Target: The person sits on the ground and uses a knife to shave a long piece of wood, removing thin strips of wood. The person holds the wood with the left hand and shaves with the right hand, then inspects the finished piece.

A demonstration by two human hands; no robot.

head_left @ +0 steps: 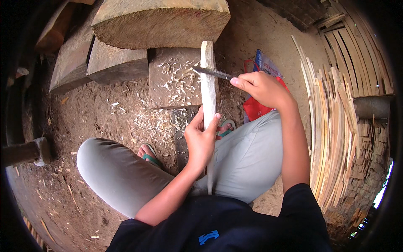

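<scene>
My left hand [201, 136] is wrapped round a long pale strip of wood [208, 90], which points away from my lap. Its far end reaches the edge of a thick wooden block. In my right hand [260, 87] is a knife [214, 73], gripped by its dark handle. The blade lies across the strip near its far end, and a thin shaving curls at the blade's tip. Beneath and left of the strip, a low wooden board [161, 90] carries many curled shavings [178, 84].
Heavy timber blocks [159, 27] lie at the far side and far left. A bundle of long thin wood strips [325, 134] stands on the right. A red and blue bag [257, 107] sits by my right knee. At far left a hammer-like tool [35, 151] shows.
</scene>
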